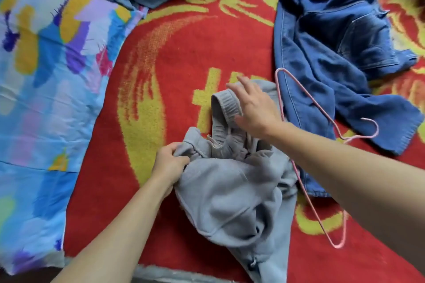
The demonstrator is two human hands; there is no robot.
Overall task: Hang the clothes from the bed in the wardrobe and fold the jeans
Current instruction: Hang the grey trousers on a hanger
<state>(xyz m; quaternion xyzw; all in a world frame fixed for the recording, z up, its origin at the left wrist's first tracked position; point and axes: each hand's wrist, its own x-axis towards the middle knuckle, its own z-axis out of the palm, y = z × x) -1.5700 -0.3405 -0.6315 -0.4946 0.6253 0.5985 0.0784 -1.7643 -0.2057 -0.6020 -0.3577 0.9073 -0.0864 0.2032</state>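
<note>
Grey garment [230,190] bunched centre: left hand [170,163] gripping its left edge, right hand [253,108] spread open over far cuff. Pink hanger [315,213] just right, lying near-far, nearer right hand.

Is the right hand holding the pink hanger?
No, the right hand is open over the grey garment, while the pink hanger lies on the blanket.

The sweatpants [230,190] lie on the blanket [179,53], pillow [46,76] to the left, hanger [337,246] and jeans [333,30] right.
</note>
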